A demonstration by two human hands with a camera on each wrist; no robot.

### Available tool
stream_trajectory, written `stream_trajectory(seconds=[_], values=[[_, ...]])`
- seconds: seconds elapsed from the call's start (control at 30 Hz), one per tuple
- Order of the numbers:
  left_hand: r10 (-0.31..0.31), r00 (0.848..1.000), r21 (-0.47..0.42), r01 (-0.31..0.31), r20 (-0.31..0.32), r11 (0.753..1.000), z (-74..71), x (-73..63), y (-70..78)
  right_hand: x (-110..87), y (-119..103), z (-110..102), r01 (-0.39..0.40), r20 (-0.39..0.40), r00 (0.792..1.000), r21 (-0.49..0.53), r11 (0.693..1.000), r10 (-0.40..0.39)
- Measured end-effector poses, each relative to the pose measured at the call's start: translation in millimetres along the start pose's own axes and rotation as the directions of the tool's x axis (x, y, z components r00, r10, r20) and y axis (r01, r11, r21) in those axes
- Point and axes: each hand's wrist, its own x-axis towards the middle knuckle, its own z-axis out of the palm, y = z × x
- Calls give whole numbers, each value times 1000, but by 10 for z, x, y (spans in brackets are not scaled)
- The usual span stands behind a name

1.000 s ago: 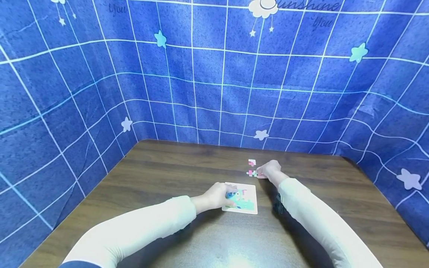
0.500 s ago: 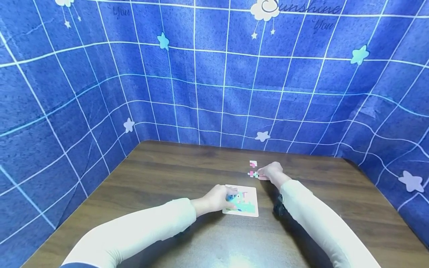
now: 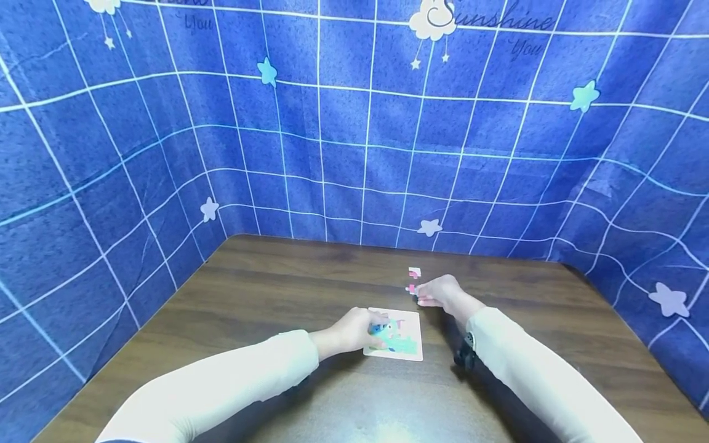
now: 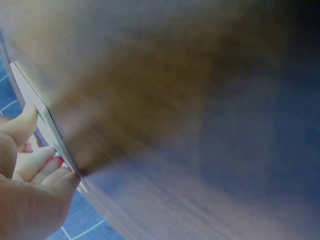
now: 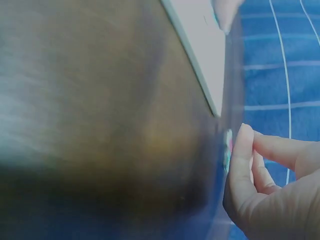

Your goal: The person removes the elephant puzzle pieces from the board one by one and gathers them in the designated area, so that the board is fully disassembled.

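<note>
In the head view a square puzzle board [image 3: 410, 354] with a pale border and a teal picture lies on the table. My left hand [image 3: 357, 329] holds it at its left side, thumb and bent fingers spread over the picture; in the left wrist view the fingers [image 4: 42, 167] lie along its edge. Beyond the board, my right hand [image 3: 443, 292] pinches a small puzzle piece [image 5: 227, 150], mostly hidden at the fingertips, close over the table. A pink puzzle piece [image 3: 411, 289] lies just beside those fingertips. Farther back lies a pink-and-white puzzle piece [image 3: 414, 272].
The brown wooden table [image 3: 299, 271] reaches back to a blue curtain [image 3: 343, 154] with white grid lines and stars, which also hangs at both sides. A dark device [image 3: 467, 354] sits under the right wrist.
My right hand has drawn slightly toward the board and left, and the greenish piece beside the pink one has gone from its spot. The left hand stays on the board.
</note>
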Motion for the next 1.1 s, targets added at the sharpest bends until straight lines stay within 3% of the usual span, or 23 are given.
stream_trajectory(seconds=[0.1,0.13,0.23,0.37,0.7,1.1], values=[[-3,1000,-20,4,7,1000,-8,-22,-2,-535,-414,295,-51,16,998,-98,994,53],[-3,1000,-23,3,9,1000,-9,-26,0,-605,-452,342,-77,-1,997,-136,988,78],[-1,1000,-24,2,12,1000,-10,-34,5,-715,-405,364,-40,33,998,-179,983,46],[0,1000,-18,0,16,1000,-4,-36,-1,-663,-246,326,1,74,997,-199,980,14],[-6,1000,-26,7,19,1000,-10,-16,-10,-761,-229,368,-53,52,996,-297,953,71],[-24,1000,-40,25,17,999,-14,-2,5,-899,-159,336,-39,32,998,-331,943,53]])
